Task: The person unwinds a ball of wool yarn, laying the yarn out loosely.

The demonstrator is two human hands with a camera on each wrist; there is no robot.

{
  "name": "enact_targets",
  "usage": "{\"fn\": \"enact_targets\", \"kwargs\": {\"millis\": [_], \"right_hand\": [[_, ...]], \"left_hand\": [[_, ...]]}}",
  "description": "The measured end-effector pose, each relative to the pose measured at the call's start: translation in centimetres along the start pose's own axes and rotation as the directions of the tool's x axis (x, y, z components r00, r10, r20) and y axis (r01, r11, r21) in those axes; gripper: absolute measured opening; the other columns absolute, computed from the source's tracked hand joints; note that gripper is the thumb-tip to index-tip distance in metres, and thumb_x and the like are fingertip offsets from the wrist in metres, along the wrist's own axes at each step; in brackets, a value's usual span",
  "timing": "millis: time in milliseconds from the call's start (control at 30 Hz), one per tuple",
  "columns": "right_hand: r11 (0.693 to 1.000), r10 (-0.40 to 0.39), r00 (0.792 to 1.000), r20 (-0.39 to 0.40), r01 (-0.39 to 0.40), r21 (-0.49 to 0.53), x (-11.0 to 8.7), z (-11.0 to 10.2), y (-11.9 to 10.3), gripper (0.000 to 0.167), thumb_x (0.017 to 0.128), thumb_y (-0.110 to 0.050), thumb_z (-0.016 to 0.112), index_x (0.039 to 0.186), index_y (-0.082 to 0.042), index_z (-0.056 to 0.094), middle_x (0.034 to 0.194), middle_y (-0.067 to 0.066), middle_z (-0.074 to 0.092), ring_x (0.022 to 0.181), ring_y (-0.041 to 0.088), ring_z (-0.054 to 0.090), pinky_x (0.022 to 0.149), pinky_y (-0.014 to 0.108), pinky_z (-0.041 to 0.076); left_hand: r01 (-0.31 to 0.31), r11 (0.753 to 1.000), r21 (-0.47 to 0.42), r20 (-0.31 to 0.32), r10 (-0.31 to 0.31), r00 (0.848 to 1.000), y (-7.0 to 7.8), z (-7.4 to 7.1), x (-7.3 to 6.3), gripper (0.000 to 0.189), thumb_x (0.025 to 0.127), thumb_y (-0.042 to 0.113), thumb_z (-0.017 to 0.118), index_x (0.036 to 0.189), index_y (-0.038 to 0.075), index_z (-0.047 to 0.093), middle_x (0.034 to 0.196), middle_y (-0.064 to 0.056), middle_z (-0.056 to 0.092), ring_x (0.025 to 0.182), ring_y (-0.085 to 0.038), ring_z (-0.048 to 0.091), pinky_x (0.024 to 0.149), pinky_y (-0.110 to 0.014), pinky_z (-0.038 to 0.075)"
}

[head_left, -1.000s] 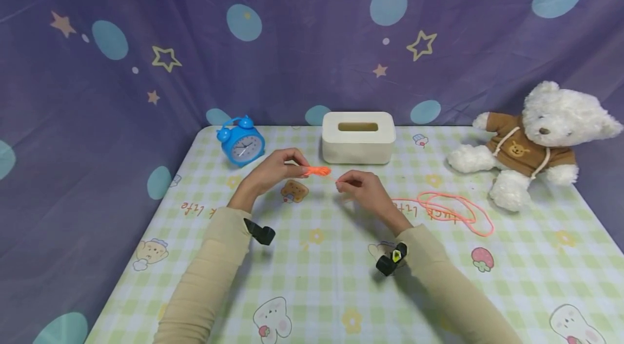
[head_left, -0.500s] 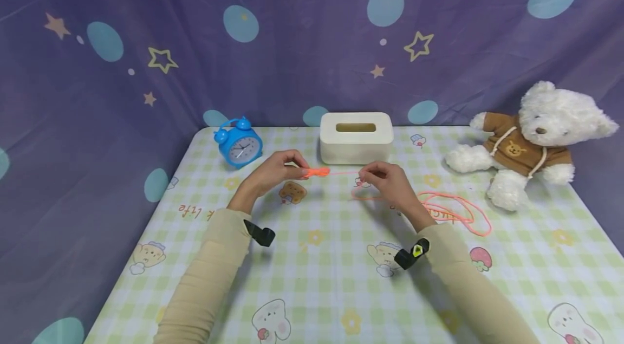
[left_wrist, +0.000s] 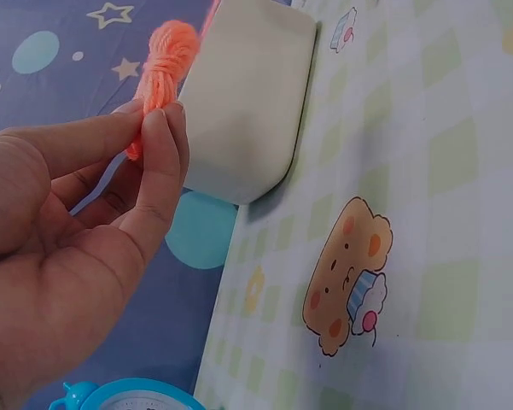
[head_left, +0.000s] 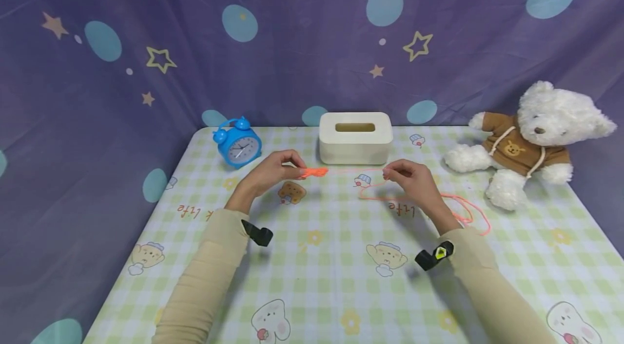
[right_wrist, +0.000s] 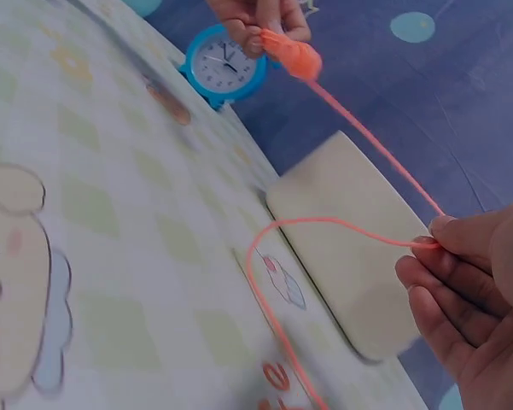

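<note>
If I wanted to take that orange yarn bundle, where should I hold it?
I'd pinch the orange yarn bundle at its wrapped middle, coming from the side of the right hand. It looks tightly wound there. The left hand pinches one end, so the looped end sticks out towards that side. Try not to tug the strand.

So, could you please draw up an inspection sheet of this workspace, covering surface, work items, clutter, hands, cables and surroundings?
Surface: green-and-white checked tablecloth, printed with cartoon figures.
Work items: orange yarn bundle, held above the cloth; its strand runs straight to the right hand, then slack down to the cloth, with more lying looped near the right wrist.
Clutter: blue alarm clock, off-white slotted box and white teddy bear in a brown hoodie, all upright.
Hands: left hand pinches the bundle; right hand pinches the strand.
Cables: nothing seen.
Surroundings: purple curtain with stars and blue ovals behind the table.
</note>
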State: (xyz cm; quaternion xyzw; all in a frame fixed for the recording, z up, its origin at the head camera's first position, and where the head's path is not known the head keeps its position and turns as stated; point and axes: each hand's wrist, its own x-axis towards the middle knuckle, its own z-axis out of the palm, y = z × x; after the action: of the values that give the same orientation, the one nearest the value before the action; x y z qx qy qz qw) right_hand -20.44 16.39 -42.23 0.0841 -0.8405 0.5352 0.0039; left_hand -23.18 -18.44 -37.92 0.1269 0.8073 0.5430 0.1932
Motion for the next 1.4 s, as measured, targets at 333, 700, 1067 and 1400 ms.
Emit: {"fn": "enact_targets", "kwargs": {"millis": [333, 700, 1067, 1400], "right_hand": [[0.996, 0.053, 0.996, -0.070, -0.058, -0.071, -0.9, -3.5, 0.9, 0.036, 0.091, -0.047, 0.060, 0.107, -0.015, 0.068, 0.099, 0.004, 0.071, 0.095, 0.018, 0.064, 0.082, 0.029, 0.049], [0.975, 0.095, 0.984, -0.153, -0.122, -0.184, -2.0, -7.2, 2.2, 0.039, 0.091, -0.049, 0.058, 0.106, -0.015, 0.069, 0.094, -0.002, 0.071, 0.091, 0.017, 0.063, 0.075, 0.022, 0.047], [0.959, 0.081, 0.970, -0.228, -0.138, -0.246, -3.5, -10.4, 2.8, 0.042, 0.092, -0.047, 0.059, 0.111, -0.012, 0.068, 0.084, -0.017, 0.070, 0.080, -0.007, 0.058, 0.070, 0.013, 0.044], [0.974, 0.100, 0.945, -0.312, -0.157, -0.162, -4.4, -12.7, 3.6, 0.039, 0.092, -0.038, 0.063, 0.111, -0.003, 0.066, 0.077, -0.027, 0.066, 0.076, -0.007, 0.058, 0.059, 0.015, 0.043]], "left_hand": [[0.004, 1.000, -0.001, 0.002, -0.004, 1.000, -0.2, -0.3, -0.1, 0.017, 0.089, 0.014, 0.068, 0.101, 0.004, 0.063, 0.108, -0.009, 0.058, 0.104, -0.024, 0.054, 0.092, -0.043, 0.044], [0.000, 1.000, -0.002, 0.006, 0.000, 1.000, -0.3, -0.6, -0.2, 0.010, 0.091, 0.013, 0.065, 0.098, 0.006, 0.062, 0.110, -0.009, 0.058, 0.104, -0.026, 0.056, 0.093, -0.046, 0.046], [0.010, 1.000, 0.018, 0.001, -0.010, 1.000, -0.5, -0.9, -0.2, 0.008, 0.092, 0.011, 0.063, 0.097, 0.006, 0.062, 0.111, -0.010, 0.057, 0.104, -0.026, 0.056, 0.091, -0.046, 0.047], [0.005, 1.000, 0.022, 0.001, -0.005, 1.000, -0.6, -1.2, -0.3, 0.008, 0.092, 0.013, 0.064, 0.096, 0.006, 0.062, 0.108, -0.010, 0.058, 0.104, -0.026, 0.055, 0.093, -0.055, 0.044]]}}
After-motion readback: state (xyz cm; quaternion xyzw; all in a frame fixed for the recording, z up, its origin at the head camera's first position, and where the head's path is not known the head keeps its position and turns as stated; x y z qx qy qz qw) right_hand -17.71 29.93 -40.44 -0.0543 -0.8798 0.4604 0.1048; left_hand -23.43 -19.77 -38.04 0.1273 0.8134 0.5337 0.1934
